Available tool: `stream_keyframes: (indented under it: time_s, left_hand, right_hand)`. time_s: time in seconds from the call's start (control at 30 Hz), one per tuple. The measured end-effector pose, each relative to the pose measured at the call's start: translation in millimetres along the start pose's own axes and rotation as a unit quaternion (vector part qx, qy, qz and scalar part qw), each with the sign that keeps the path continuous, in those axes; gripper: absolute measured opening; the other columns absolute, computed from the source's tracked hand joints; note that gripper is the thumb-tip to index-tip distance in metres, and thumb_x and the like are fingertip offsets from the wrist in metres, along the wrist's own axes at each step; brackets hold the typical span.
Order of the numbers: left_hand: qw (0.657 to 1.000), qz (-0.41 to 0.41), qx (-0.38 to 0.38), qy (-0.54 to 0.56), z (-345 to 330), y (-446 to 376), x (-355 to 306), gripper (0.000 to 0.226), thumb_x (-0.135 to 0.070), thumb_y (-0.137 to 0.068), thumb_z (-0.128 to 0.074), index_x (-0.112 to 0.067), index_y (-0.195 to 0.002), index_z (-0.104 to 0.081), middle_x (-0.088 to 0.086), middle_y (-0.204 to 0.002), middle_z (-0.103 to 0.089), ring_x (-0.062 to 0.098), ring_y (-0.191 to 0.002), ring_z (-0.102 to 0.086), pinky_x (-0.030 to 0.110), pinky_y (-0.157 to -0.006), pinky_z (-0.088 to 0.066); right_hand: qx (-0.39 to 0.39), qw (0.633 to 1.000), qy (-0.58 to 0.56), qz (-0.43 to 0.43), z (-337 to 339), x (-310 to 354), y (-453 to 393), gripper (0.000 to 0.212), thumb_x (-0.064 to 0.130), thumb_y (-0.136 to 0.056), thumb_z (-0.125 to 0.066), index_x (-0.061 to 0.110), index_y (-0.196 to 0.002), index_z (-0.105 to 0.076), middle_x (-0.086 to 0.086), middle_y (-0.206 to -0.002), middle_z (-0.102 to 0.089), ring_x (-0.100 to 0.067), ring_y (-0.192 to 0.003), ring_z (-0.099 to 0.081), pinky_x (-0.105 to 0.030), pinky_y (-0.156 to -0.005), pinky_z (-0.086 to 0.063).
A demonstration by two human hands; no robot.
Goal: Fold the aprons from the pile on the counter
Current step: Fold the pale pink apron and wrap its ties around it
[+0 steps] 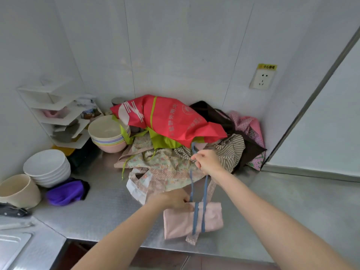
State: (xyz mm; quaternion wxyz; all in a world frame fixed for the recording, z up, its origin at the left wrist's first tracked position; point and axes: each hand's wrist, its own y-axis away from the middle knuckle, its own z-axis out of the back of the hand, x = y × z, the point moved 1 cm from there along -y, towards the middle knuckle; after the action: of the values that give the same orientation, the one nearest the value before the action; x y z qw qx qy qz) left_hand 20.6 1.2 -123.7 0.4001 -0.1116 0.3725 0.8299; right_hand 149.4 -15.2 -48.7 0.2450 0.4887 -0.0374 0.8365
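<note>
My left hand (176, 199) pinches folded pink apron (192, 221) on bench (109, 215); my right hand (207, 161) grips blue straps (204, 193), raised before apron pile (165, 121).

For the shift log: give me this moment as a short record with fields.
left hand: holds the folded pink apron at its top edge
right hand: grips blue straps, pulled taut upward
pile: red apron on top, floral and striped ones beneath
counter: steel
nearby: stacked bowls, purple cloth
</note>
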Motion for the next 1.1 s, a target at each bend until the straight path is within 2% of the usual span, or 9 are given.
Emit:
stream_keyframes:
  time_s: [0.17, 0.3, 0.4, 0.5, 0.57, 0.7, 0.83, 0.97, 1.1]
  left_hand:
    - [0.996, 0.067, 0.005, 0.065, -37.8, -28.7, 21.3, 0.041, -0.026, -0.095, -0.047, -0.010, -0.058, -0.040, 0.002, -0.063, -0.037, 0.012, -0.055, -0.036, 0.023, -0.051, -0.027]
    - [0.980, 0.098, -0.037, 0.171, -51.7, -45.0, 35.0, 0.025, -0.019, -0.092, -0.053, 0.000, -0.075, -0.058, 0.015, -0.080, -0.055, 0.026, -0.084, -0.052, 0.028, -0.064, -0.035]
    - [0.945, 0.087, -0.099, 0.300, -53.8, -50.4, 38.5, 0.023, -0.011, -0.089, -0.059, 0.001, -0.106, -0.067, 0.009, -0.107, -0.067, 0.019, -0.102, -0.060, 0.010, -0.070, -0.038]
    - [0.851, 0.102, -0.144, 0.494, -53.5, -55.7, 42.1, 0.019, -0.008, -0.093, -0.054, 0.003, -0.084, -0.067, -0.009, -0.075, -0.068, -0.005, -0.064, -0.061, 0.003, -0.054, -0.041]
    - [0.813, 0.106, -0.163, 0.548, -49.5, -59.0, 44.1, 0.024, -0.005, -0.096, -0.046, 0.009, -0.089, -0.065, -0.011, -0.064, -0.066, -0.004, -0.052, -0.058, 0.006, -0.046, -0.041]
    - [0.883, 0.094, -0.179, 0.423, -39.7, -58.6, 42.5, 0.023, -0.010, -0.099, -0.041, -0.005, -0.088, -0.061, -0.002, -0.067, -0.058, -0.006, -0.041, -0.052, 0.009, -0.046, -0.040]
    - [0.923, 0.087, -0.185, 0.325, -39.7, -64.1, 47.6, 0.024, -0.010, -0.097, -0.043, 0.000, -0.092, -0.065, 0.001, -0.065, -0.059, -0.002, -0.048, -0.050, 0.012, -0.054, -0.040]
    - [0.913, 0.048, -0.172, 0.368, -38.6, -58.4, 49.2, 0.024, -0.006, -0.097, -0.043, 0.007, -0.099, -0.064, -0.002, -0.064, -0.058, -0.006, -0.043, -0.051, 0.007, -0.050, -0.038]
    - [0.865, 0.033, -0.111, 0.489, -38.9, -55.5, 45.0, 0.019, -0.005, -0.097, -0.044, -0.002, -0.089, -0.061, 0.002, -0.068, -0.057, -0.005, -0.043, -0.050, 0.008, -0.048, -0.040]
  right_hand:
    - [0.026, 0.997, -0.044, -0.062, -26.4, -42.6, -28.1, 0.026, 0.009, -0.100, -0.036, 0.005, -0.086, -0.057, -0.004, -0.060, -0.051, -0.013, -0.049, -0.041, -0.021, -0.043, -0.031]
    - [0.053, 0.992, -0.064, -0.095, -46.3, -67.1, -44.6, 0.025, 0.010, -0.101, -0.033, 0.005, -0.090, -0.056, -0.005, -0.063, -0.052, -0.013, -0.051, -0.039, -0.022, -0.045, -0.029]
    - [0.047, 0.993, -0.052, -0.092, -52.0, -73.3, -51.3, 0.027, 0.010, -0.101, -0.033, 0.004, -0.086, -0.055, -0.003, -0.062, -0.050, -0.013, -0.046, -0.036, -0.022, -0.040, -0.025]
    - [0.053, 0.991, 0.050, -0.108, -54.2, -80.0, -57.0, 0.027, 0.006, -0.096, -0.041, 0.004, -0.074, -0.058, -0.002, -0.057, -0.049, -0.012, -0.045, -0.036, -0.019, -0.037, -0.026]
    - [0.097, 0.970, 0.174, -0.141, -55.5, -85.0, -56.6, 0.020, 0.004, -0.091, -0.050, 0.003, -0.072, -0.058, -0.003, -0.056, -0.049, -0.013, -0.046, -0.038, -0.020, -0.040, -0.029]
    - [0.270, 0.935, 0.116, -0.199, -64.7, -85.8, -41.2, 0.025, 0.001, -0.091, -0.039, 0.009, -0.068, -0.043, -0.005, -0.059, -0.039, -0.011, -0.043, -0.027, -0.016, -0.033, -0.017]
    - [0.326, 0.924, 0.050, -0.193, -64.8, -83.3, -39.0, 0.028, 0.014, -0.091, -0.052, 0.015, -0.067, -0.037, -0.001, -0.059, -0.031, -0.008, -0.046, -0.021, -0.019, -0.038, -0.014]
    - [0.298, 0.942, 0.076, -0.135, -63.5, -86.8, -41.8, 0.039, 0.030, -0.092, -0.058, 0.011, -0.061, -0.044, -0.003, -0.053, -0.042, -0.008, -0.037, -0.034, -0.016, -0.034, -0.021]
    - [0.271, 0.957, 0.031, -0.102, -65.8, -87.5, -42.0, 0.036, 0.021, -0.094, -0.054, 0.008, -0.061, -0.052, -0.007, -0.054, -0.048, -0.014, -0.040, -0.043, -0.019, -0.037, -0.030]
